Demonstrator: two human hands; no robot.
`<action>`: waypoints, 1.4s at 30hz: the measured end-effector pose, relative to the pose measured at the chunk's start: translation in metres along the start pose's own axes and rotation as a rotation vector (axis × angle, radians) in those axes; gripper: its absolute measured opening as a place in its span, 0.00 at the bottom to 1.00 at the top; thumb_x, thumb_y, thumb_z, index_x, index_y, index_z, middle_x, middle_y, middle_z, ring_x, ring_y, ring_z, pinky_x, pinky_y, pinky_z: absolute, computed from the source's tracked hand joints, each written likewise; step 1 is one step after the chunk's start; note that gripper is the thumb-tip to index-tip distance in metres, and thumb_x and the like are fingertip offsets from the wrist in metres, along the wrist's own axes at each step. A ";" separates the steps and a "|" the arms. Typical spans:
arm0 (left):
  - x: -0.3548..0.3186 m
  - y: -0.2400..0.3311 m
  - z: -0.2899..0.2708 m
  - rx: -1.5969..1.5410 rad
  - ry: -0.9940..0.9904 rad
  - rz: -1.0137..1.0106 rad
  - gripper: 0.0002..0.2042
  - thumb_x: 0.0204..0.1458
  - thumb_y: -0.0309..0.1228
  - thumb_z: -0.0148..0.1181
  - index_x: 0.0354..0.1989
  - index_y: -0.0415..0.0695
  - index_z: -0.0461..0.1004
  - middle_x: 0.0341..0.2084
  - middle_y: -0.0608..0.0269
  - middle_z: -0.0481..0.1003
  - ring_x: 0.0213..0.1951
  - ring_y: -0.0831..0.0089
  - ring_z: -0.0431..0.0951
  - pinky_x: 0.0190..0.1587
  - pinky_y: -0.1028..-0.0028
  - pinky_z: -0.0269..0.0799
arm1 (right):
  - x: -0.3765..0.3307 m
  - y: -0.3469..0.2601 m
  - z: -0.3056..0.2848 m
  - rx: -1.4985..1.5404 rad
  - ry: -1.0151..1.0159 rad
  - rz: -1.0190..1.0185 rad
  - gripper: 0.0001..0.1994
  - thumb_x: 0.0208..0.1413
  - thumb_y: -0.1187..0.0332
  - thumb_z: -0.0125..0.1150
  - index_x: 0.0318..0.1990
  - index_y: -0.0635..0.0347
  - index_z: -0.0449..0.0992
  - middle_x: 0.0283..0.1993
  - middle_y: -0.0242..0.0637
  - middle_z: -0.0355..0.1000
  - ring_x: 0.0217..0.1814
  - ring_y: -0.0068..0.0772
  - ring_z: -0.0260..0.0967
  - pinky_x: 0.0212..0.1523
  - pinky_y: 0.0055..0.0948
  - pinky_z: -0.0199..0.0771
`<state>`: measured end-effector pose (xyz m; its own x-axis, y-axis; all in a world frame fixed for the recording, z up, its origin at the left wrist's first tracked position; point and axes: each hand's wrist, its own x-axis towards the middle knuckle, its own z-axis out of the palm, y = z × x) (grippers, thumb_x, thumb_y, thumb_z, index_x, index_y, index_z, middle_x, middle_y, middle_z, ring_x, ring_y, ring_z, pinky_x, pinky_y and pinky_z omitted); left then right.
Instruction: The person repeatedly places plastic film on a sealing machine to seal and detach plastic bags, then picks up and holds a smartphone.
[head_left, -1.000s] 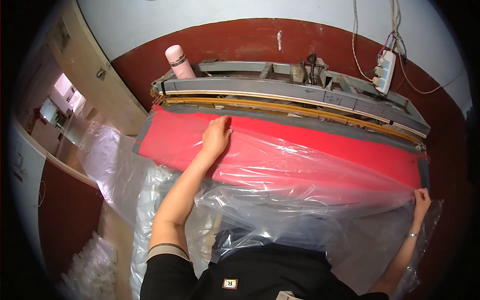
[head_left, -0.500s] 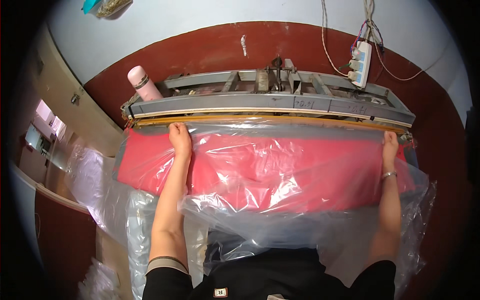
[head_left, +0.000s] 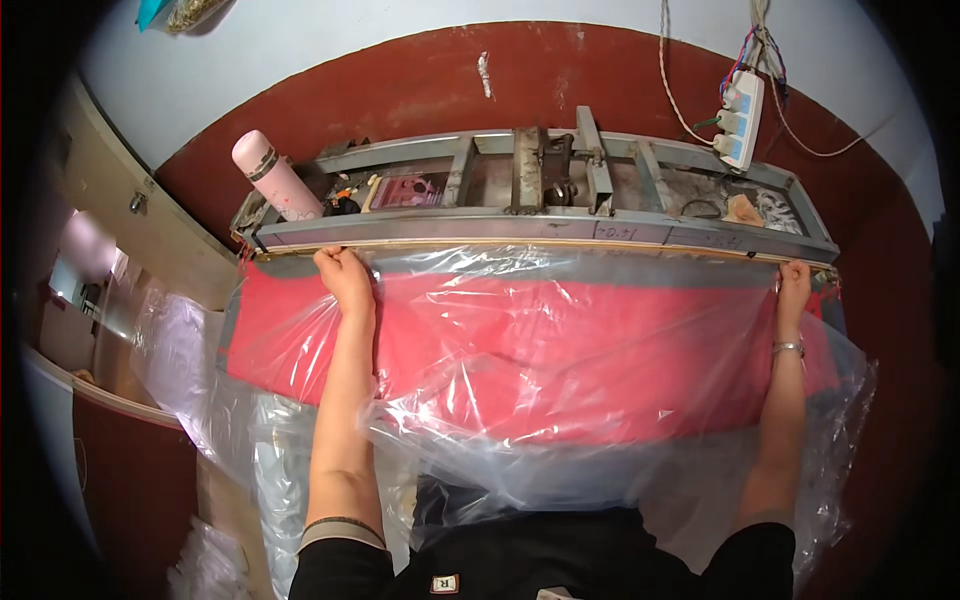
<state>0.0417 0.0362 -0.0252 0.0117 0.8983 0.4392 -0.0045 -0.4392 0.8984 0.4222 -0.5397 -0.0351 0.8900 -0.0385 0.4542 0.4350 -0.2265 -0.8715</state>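
Observation:
Clear plastic film spreads over a red surface in front of me. Its far edge runs up to the long metal bar of a grey frame machine, which looks like a bag sealer. My left hand is closed on the film at the bar's left part, knuckles up against the bar. Near the bar's right end, my right hand pinches the same film, a bracelet on its wrist. Between the hands the film lies fairly flat, with wrinkles and shine. Its near part hangs in loose folds against my body.
A pink bottle leans at the frame's left end. Behind the bar lie a pink box and small scraps. A white power strip hangs by cords on the wall at right. More film lies heaped at left, beside a door.
The metal bar has come down onto the film's far edge, closing the gap above the yellowish strip. Both hands keep hold, the left shifted slightly left. The view has tilted a little.

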 end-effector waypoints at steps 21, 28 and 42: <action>-0.143 0.148 0.006 -0.209 -1.135 -0.013 0.10 0.57 0.34 0.48 0.30 0.40 0.66 0.23 0.74 0.65 0.28 0.86 0.62 0.31 0.83 0.59 | -0.060 -0.021 -0.267 -0.964 0.284 0.188 0.09 0.48 0.66 0.60 0.32 0.62 0.73 0.27 0.32 0.72 0.29 0.25 0.67 0.32 0.24 0.67; -0.154 0.208 -0.003 -0.502 -1.189 -0.273 0.06 0.53 0.31 0.53 0.29 0.43 0.66 0.22 0.72 0.66 0.27 0.84 0.64 0.34 0.83 0.60 | -0.057 -0.167 -0.072 -0.273 -0.254 -0.402 0.08 0.49 0.73 0.56 0.37 0.63 0.72 0.36 0.32 0.71 0.37 0.19 0.67 0.38 0.20 0.68; -0.139 0.234 -0.061 -0.019 -1.089 0.194 0.08 0.44 0.21 0.60 0.28 0.41 0.64 0.20 0.70 0.67 0.23 0.85 0.64 0.26 0.84 0.62 | -0.201 -0.297 0.145 0.462 -1.231 -0.514 0.07 0.52 0.73 0.54 0.38 0.65 0.72 0.24 0.32 0.69 0.28 0.20 0.66 0.28 0.19 0.66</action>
<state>-0.0221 -0.1908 0.1244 0.8830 0.3182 0.3451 -0.1170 -0.5628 0.8183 0.1340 -0.3230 0.1060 0.0639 0.8666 0.4950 0.5340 0.3893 -0.7505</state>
